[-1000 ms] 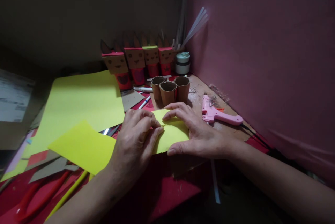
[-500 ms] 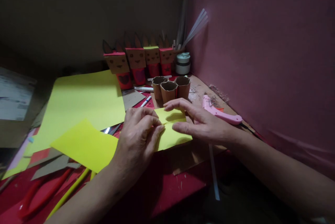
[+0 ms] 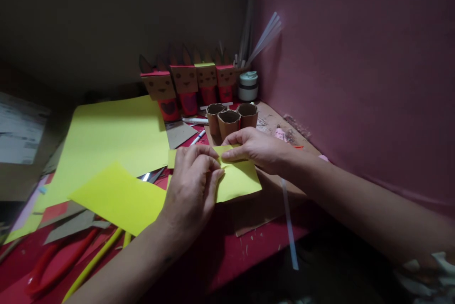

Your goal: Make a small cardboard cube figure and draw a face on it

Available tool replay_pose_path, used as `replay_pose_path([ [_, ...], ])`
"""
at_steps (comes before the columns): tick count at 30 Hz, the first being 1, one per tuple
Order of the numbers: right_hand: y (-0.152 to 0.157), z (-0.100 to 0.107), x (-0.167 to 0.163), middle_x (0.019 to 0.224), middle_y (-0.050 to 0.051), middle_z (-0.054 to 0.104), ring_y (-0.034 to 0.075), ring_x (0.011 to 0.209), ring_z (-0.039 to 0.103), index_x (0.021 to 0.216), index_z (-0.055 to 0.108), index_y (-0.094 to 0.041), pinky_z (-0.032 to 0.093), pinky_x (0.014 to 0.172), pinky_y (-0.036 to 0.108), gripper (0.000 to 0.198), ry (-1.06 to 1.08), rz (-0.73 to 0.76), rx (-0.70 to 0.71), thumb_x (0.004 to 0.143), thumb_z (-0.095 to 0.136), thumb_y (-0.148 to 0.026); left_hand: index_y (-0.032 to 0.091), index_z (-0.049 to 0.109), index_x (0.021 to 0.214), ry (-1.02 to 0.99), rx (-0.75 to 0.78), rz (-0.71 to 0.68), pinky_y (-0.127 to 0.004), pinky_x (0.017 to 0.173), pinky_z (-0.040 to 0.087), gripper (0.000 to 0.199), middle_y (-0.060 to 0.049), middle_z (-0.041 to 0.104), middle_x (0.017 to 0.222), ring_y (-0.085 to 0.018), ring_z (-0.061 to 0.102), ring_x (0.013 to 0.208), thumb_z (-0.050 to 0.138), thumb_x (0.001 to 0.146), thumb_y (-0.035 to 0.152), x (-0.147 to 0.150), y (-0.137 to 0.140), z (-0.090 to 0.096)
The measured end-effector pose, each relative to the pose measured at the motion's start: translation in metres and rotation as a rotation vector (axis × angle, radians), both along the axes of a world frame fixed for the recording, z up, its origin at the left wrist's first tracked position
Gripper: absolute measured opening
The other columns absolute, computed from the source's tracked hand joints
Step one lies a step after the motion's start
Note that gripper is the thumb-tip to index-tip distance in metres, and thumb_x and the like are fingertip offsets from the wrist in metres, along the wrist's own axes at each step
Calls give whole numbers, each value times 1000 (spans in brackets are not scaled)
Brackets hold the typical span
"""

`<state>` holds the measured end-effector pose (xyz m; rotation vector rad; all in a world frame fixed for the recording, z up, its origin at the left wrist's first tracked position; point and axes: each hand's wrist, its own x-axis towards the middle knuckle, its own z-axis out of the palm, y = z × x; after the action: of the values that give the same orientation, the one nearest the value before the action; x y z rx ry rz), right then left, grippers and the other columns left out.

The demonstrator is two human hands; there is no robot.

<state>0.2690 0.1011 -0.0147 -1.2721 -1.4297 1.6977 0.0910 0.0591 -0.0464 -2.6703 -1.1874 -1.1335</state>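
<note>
A small sheet of yellow paper point(image 3: 239, 182) with a fold line across it is held between my two hands over the front of the table. My left hand point(image 3: 194, 181) pinches it near the middle with thumb and fingertips. At the far edge, my right hand point(image 3: 250, 147) grips it, thumb on top and fingers behind. Just beyond my right hand stand three open cardboard tubes point(image 3: 229, 121). Behind my right forearm, a pink glue gun point(image 3: 280, 134) is mostly hidden.
Several cardboard figures with drawn faces point(image 3: 185, 79) stand at the back beside a lidded jar point(image 3: 248, 86) and clear glue sticks point(image 3: 265, 39). Large yellow paper point(image 3: 121, 138), a loose yellow piece point(image 3: 121, 197) and red-handled scissors point(image 3: 60, 261) lie left. A pink wall point(image 3: 355, 81) bounds the right.
My right hand has moved left and closed onto the paper's far edge, its forearm now covering most of the glue gun. My left hand keeps its pinch.
</note>
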Motion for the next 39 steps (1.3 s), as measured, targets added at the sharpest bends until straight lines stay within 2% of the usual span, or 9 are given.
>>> replay_pose_path([
  [12,4,-1,3,50,-4,56,9,49,53,55,56,-16,39,49,21,30,15,-5,24,71,77,-3,21,55,83,52,188,95,-47,80,51,17,-14,64,100,-29,54,93,54,92,7,11,-6,-2],
  [16,6,-3,5,53,-3,58,10,51,55,57,60,-15,43,51,22,25,7,9,47,69,78,-2,20,55,82,84,160,120,-50,88,49,15,-20,63,119,-32,54,103,54,92,9,10,-5,0],
  [18,6,-4,6,56,-3,60,10,53,57,60,63,-14,45,53,22,22,5,12,53,68,79,-3,20,53,80,125,104,113,-53,91,47,15,-21,61,126,-35,53,111,53,93,13,8,-2,3],
  [21,6,-5,6,61,-3,62,10,57,59,67,65,-14,47,56,22,18,35,30,47,69,79,-3,20,54,89,152,28,94,-54,88,46,4,-15,68,111,-35,57,108,53,92,18,1,6,8],
  [25,2,-5,12,78,1,67,13,71,63,83,67,-16,51,66,25,6,112,65,112,83,73,-15,21,56,113,173,-122,52,-52,86,47,24,-9,69,103,-30,60,96,56,91,30,-8,20,17],
  [28,-6,-6,22,92,4,68,15,83,63,93,66,-17,51,73,27,19,74,-28,233,93,67,-36,24,59,113,141,-316,6,-52,86,49,28,-8,70,107,-31,62,98,58,89,38,-11,28,25],
  [30,-14,-10,29,95,5,67,16,83,63,100,64,-18,51,71,28,27,32,-92,248,88,71,-41,24,60,113,95,-438,-18,-52,85,50,32,-8,70,111,-32,64,101,59,86,41,-11,32,28],
  [34,-30,-20,32,87,1,66,17,75,65,106,59,-19,53,67,30,40,48,-196,132,73,82,-23,24,61,114,-33,-663,-79,-45,80,55,39,-10,72,112,-31,68,100,62,82,46,-10,36,28],
  [39,-32,-26,26,85,0,65,15,75,66,102,59,-19,55,72,29,33,121,-249,99,75,76,-12,21,62,113,-87,-838,-65,-42,77,58,44,-10,73,108,-31,70,98,64,80,50,-7,37,28],
])
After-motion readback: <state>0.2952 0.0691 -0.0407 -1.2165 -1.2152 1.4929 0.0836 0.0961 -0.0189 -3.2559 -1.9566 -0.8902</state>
